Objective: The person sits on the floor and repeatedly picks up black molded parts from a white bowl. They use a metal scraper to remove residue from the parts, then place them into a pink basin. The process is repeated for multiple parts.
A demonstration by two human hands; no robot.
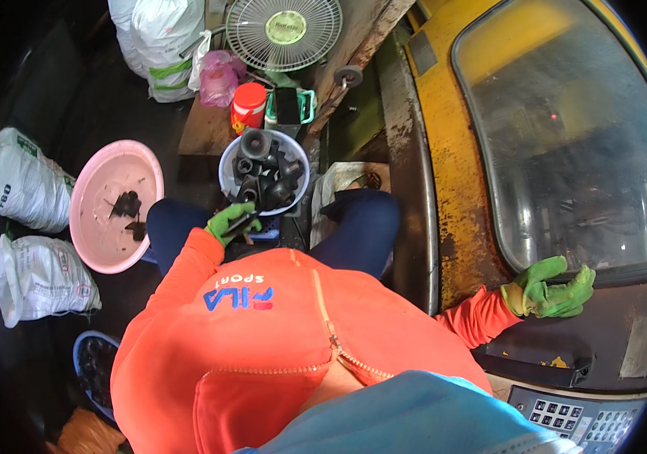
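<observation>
My left hand [228, 222], in a green glove, is closed around a dark, narrow object [243, 224] over my lap; its kind is hard to make out. Just beyond it stands a pale blue basin [303, 191] heaped with black pipe fittings [257, 144]. Out to the right, my right hand [555, 289], also gloved in green, is at the lower edge of the machine door's window [565, 144]. Its fingers are apart and hold nothing I can see; whether the palm touches the door is unclear.
A pink basin [87, 219] with a few dark pieces stands left. White sacks [47, 276] lie beyond it. A fan [285, 60], a red jug [249, 102] and a green basket [307, 106] are ahead. A button panel [565, 420] is at lower right.
</observation>
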